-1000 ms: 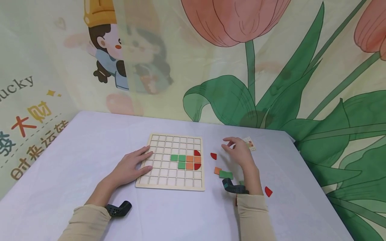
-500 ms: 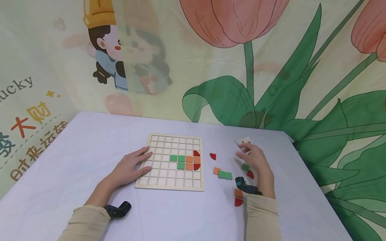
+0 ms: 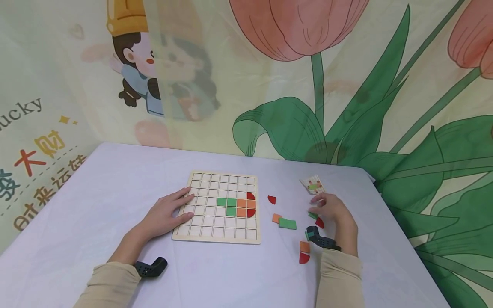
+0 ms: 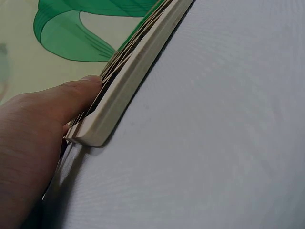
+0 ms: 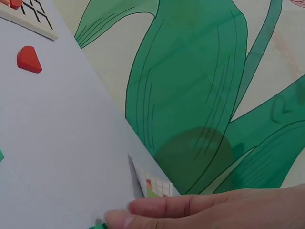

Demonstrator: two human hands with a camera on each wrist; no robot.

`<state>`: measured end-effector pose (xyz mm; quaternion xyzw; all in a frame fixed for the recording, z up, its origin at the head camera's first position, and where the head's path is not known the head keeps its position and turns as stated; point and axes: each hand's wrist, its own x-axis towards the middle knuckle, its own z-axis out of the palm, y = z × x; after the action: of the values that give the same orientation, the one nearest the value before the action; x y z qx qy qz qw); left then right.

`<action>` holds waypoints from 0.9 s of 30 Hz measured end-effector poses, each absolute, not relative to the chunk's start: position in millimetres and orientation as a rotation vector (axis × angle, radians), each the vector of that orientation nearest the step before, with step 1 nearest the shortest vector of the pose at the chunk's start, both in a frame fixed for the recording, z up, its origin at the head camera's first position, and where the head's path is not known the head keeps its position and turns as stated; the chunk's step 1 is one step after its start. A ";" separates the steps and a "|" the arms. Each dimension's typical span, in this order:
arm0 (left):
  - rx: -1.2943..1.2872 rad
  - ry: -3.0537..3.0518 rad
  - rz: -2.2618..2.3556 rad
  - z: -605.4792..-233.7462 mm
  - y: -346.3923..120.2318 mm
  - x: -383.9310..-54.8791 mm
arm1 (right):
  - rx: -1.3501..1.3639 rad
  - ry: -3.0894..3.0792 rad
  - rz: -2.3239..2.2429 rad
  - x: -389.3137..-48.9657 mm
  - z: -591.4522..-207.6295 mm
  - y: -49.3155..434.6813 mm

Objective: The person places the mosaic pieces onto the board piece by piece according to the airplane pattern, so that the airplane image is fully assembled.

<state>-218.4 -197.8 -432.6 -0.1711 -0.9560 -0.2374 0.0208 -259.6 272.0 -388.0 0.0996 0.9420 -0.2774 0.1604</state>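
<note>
My left hand (image 3: 167, 214) rests on the left edge of a wooden grid board (image 3: 206, 220); in the left wrist view its thumb (image 4: 81, 95) lies over the board's rim. On the board's right half sit green squares (image 3: 231, 202), orange squares (image 3: 242, 211) and two red quarter-round tiles (image 3: 251, 213). My right hand (image 3: 335, 211) is low over the table at the right, its fingertips right at a green tile (image 3: 313, 215) that they partly cover. In the right wrist view that green tile (image 5: 98, 226) peeks out beside the thumb tip. A red tile (image 3: 319, 223) lies beside it.
A small pattern card (image 3: 313, 185) with a raised corner lies beyond my right hand. Loose tiles are spread right of the board: a red one (image 3: 271, 199), an orange one (image 3: 276, 218), green ones (image 3: 287, 223), another orange (image 3: 304, 247) and red (image 3: 304, 258). A printed curtain backs the table.
My right hand has moved right and then toward me, from beside the card down to the green tile, uncovering the card. The left hand has stayed on the board.
</note>
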 end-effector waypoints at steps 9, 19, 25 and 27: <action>-0.543 -2.958 -0.733 -432.6 -198.4 -218.7 | 0.281 2.693 -0.762 -259.1 -390.3 269.3; -0.541 -2.963 -0.731 -432.7 -198.6 -218.8 | 0.207 2.738 -0.727 -267.7 -396.2 248.8; -0.539 -2.965 -0.730 -432.8 -198.6 -219.0 | 0.156 2.770 -0.707 -271.7 -394.9 229.1; -0.540 -2.964 -0.725 -432.9 -198.4 -219.2 | 0.149 2.779 -0.712 -273.3 -395.1 223.1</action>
<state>-219.2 -198.4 -432.9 -0.1742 -0.9563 -0.2339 0.0215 -273.3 223.1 -395.1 0.0515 0.9587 -0.2457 0.1338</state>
